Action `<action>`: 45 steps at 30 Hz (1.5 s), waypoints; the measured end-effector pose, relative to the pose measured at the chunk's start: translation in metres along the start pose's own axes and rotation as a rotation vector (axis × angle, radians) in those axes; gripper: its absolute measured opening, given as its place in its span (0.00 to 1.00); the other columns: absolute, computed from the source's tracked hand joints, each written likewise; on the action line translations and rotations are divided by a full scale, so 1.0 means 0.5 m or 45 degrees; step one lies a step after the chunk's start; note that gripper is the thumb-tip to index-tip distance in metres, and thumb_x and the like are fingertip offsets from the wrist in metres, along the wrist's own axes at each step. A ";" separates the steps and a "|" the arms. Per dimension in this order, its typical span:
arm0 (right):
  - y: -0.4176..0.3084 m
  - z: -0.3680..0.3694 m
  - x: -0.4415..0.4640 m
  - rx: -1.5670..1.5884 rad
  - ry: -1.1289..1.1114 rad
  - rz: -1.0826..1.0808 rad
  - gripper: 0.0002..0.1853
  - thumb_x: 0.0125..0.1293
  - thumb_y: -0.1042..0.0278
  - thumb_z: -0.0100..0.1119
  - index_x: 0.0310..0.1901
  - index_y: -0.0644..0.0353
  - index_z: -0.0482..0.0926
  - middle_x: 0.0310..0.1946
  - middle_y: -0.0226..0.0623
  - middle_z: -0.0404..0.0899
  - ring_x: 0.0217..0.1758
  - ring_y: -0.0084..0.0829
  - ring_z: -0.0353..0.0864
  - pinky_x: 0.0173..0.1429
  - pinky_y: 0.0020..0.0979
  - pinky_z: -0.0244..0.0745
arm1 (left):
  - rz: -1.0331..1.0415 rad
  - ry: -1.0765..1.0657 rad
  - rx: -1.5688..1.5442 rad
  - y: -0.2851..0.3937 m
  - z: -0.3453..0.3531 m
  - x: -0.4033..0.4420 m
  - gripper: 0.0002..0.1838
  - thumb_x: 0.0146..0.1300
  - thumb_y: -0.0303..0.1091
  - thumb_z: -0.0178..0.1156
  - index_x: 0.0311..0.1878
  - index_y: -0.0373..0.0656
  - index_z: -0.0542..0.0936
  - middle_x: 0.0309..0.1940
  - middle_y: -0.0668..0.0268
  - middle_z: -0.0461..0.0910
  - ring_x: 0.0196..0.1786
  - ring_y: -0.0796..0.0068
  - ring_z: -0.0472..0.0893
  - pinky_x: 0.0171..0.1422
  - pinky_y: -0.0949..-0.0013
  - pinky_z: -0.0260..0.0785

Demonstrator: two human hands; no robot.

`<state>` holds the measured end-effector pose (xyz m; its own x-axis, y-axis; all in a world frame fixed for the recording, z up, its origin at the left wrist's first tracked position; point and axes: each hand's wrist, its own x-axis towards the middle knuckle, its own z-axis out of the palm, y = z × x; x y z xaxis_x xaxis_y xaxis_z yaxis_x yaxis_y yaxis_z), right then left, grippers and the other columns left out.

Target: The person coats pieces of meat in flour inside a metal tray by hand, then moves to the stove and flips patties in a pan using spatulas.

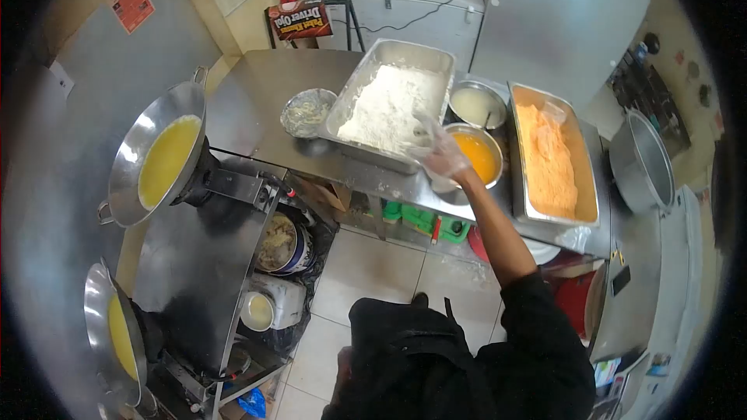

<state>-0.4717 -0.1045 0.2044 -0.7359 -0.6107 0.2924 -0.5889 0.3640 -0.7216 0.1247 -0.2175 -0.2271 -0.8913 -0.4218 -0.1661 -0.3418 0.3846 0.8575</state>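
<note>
My right hand (445,154), in a clear plastic glove, is over the front right corner of a metal tray of white flour (393,105). Its fingers are smeared, and whether they hold anything is unclear. Close beside it is a metal bowl of orange-yellow liquid (478,157), with a bowl of pale liquid (472,105) behind. To the right sits a metal tray of orange crumbs (548,163) with a clear plastic item on top. A small bowl with pale residue (307,111) stands left of the flour. Only a sliver of my left hand (343,365) shows beside my dark clothing; its fingers are hidden.
Two woks of yellow oil (171,157) (122,338) stand on burners at the left. A large metal pot (642,162) is at the far right. Below the counter are a bucket (278,245) and a white container (286,301). A white chest freezer (405,12) stands behind.
</note>
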 end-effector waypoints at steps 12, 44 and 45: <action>0.408 0.305 0.405 -1.052 -1.149 0.149 0.34 0.49 0.48 0.63 0.55 0.61 0.72 0.46 0.51 0.76 0.51 0.44 0.75 0.58 0.34 0.67 | -0.195 -0.037 0.242 0.019 -0.011 0.202 0.12 0.59 0.42 0.53 0.40 0.46 0.77 0.28 0.65 0.78 0.24 0.76 0.74 0.22 0.73 0.65; 0.570 0.292 0.528 -0.770 -0.744 0.801 0.34 0.58 0.38 0.49 0.60 0.52 0.68 0.53 0.48 0.73 0.62 0.43 0.66 0.68 0.45 0.55 | 0.057 -0.058 0.595 -0.086 -0.217 0.632 0.10 0.53 0.34 0.57 0.36 0.42 0.80 0.31 0.59 0.81 0.23 0.62 0.78 0.26 0.66 0.71; 0.685 0.325 0.515 -0.293 -0.626 0.839 0.35 0.58 0.38 0.49 0.60 0.54 0.67 0.56 0.48 0.69 0.63 0.45 0.65 0.68 0.44 0.54 | 0.065 -0.066 0.605 -0.085 -0.217 0.640 0.09 0.53 0.34 0.57 0.36 0.42 0.80 0.31 0.59 0.81 0.23 0.62 0.77 0.26 0.66 0.71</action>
<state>-0.8084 -0.2514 -0.0693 -0.7544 -0.4403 -0.4868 -0.1835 0.8535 -0.4876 -0.1134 -0.4581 -0.2640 -0.9200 -0.3559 -0.1643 -0.3850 0.7414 0.5496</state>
